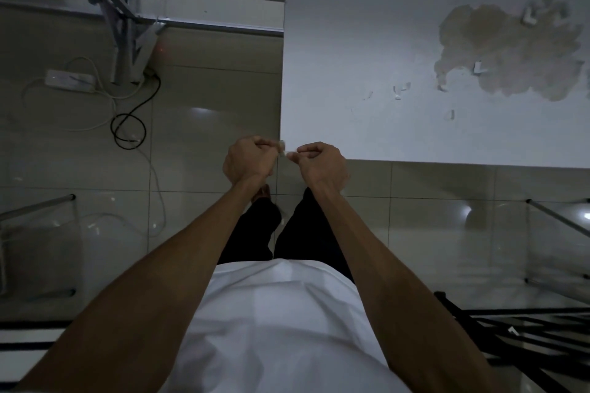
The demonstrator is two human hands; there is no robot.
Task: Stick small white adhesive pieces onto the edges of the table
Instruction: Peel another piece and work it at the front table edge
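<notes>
Both hands, left hand [247, 159] and right hand [322, 164], pinch one adhesive piece [283, 147] at the tabletop [351, 73] corner; it may fold onto itself.

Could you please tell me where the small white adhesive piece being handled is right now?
In the head view it sits at centre frame, pinched between the left hand and right hand, right at the table's near-left corner.

Both arms reached forward; the left hand [247, 159] and right hand [323, 163] were curled, fingers pinched, knuckles nearly meeting.
</notes>
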